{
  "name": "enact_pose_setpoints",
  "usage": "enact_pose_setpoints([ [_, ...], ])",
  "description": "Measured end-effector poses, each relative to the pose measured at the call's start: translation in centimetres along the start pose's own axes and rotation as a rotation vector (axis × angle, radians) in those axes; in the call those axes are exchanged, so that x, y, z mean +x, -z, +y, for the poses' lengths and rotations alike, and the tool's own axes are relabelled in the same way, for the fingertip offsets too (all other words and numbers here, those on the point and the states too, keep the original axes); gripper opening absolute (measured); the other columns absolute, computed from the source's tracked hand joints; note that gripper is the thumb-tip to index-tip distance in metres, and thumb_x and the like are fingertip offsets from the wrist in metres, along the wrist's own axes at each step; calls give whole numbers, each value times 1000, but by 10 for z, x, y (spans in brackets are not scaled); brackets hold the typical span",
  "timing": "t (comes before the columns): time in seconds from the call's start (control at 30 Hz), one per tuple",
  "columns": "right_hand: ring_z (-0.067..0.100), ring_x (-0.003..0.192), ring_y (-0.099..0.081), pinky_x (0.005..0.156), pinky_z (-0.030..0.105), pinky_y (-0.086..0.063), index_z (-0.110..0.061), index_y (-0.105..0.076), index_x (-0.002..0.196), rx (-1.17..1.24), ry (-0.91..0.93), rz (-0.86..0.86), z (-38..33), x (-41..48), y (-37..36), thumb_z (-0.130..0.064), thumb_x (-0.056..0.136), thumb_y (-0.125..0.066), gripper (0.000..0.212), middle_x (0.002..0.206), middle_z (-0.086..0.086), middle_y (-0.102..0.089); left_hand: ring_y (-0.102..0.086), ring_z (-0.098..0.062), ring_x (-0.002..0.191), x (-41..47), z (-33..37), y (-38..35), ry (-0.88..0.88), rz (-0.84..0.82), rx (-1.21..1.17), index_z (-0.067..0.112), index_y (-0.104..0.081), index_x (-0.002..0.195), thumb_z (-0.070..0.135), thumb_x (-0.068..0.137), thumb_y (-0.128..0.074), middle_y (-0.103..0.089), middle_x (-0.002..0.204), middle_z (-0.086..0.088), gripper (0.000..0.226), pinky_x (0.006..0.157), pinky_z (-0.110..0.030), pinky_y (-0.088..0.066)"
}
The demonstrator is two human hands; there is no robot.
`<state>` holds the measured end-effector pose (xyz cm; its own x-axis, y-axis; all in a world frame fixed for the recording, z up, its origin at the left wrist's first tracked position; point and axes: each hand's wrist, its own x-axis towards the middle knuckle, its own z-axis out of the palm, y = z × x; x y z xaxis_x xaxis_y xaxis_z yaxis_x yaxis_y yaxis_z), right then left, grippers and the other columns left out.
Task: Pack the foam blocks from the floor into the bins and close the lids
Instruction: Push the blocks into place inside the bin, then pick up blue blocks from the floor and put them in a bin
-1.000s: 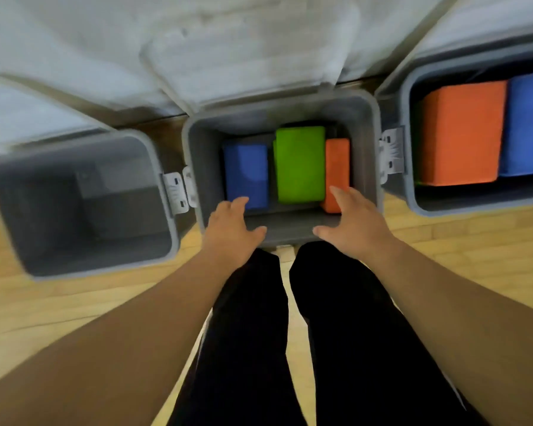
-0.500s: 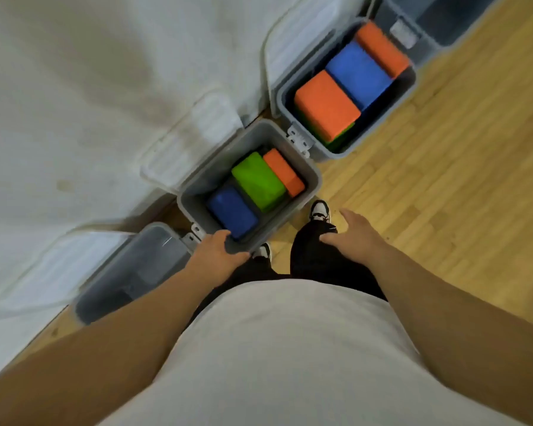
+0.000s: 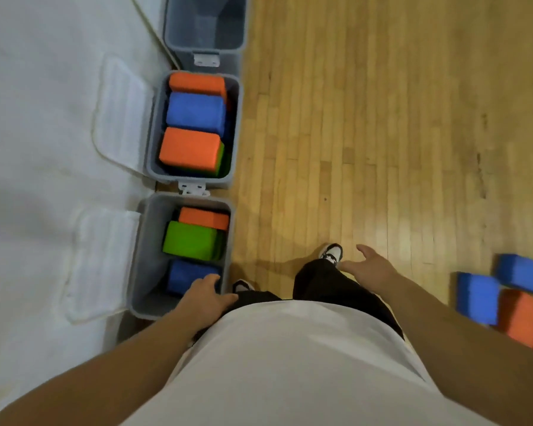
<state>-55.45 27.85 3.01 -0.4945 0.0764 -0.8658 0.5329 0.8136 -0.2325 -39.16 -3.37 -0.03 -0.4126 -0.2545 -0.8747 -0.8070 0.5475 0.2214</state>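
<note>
Head view | left hand (image 3: 205, 295) loose-fingered, empty, over rim of nearest gray bin (image 3: 150, 256), contact unclear | right hand (image 3: 368, 267) spread, empty, above wood floor (image 3: 366, 133) | bin holds blue block (image 3: 185, 276), green block (image 3: 190, 241), orange block (image 3: 203, 218); lid (image 3: 102, 262) open | loose foam blocks (image 3: 477, 298) on floor, far right

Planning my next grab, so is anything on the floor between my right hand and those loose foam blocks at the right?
Nothing visible does. The right hand is open above the wooden floor, and only bare floorboards lie between it and the loose foam blocks. The frame edge cuts off part of that pile.
</note>
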Motion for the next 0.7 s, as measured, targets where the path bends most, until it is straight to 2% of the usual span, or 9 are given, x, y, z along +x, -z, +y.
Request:
enact_pose_setpoints([
  [0.1,33,132,-49,89,35,-41,-27,-30,158,152,-108,6,41,11,37,-45,87,-73,85,153,10,-45,-54,-27,126,20,84,4,-94,-32,87,16,-47,147,46,87,-75,-51,147,-9,73,100,-34,-45],
  [0.17,33,129,-51,91,35,-43,-26,-31,158,222,-160,-5,65,21,63,-46,87,-73,85,150,11,-48,-53,-25,130,33,147,3,-153,-58,131,17,-40,152,49,88,-74,-46,153,-7,80,104,-33,-44],
  [0.3,32,126,-54,97,36,-46,-24,-32,158,306,-248,-53,100,42,124,-46,86,-74,86,146,12,-52,-53,-24,128,52,274,-6,-235,-66,253,24,-28,158,55,88,-69,-44,154,-6,87,99,-32,-46],
  [0.4,33,130,-50,103,39,-44,-22,-31,158,346,-255,-54,107,65,174,-43,88,-74,85,149,13,-49,-50,-21,130,59,351,-13,-294,-43,259,31,-29,157,61,84,-67,-40,156,0,87,96,-33,-45],
  [0.57,34,128,-49,103,41,-42,-23,-29,158,443,-174,-7,75,121,262,-44,90,-72,84,148,15,-48,-47,-24,133,72,422,3,-232,-22,197,27,-36,153,53,90,-68,-43,154,-2,76,104,-35,-41],
  [0.63,35,132,-48,102,41,-43,-25,-29,159,475,-129,30,54,149,302,-47,88,-72,85,148,13,-48,-51,-22,126,84,440,16,-165,-20,172,24,-39,151,48,91,-69,-48,150,-2,72,105,-36,-42],
  [0.7,34,130,-49,96,37,-43,-27,-30,158,497,-92,77,35,178,342,-49,88,-71,84,144,13,-52,-51,-18,118,99,460,30,-108,-31,159,20,-41,150,43,93,-69,-50,147,-4,67,99,-31,-41],
])
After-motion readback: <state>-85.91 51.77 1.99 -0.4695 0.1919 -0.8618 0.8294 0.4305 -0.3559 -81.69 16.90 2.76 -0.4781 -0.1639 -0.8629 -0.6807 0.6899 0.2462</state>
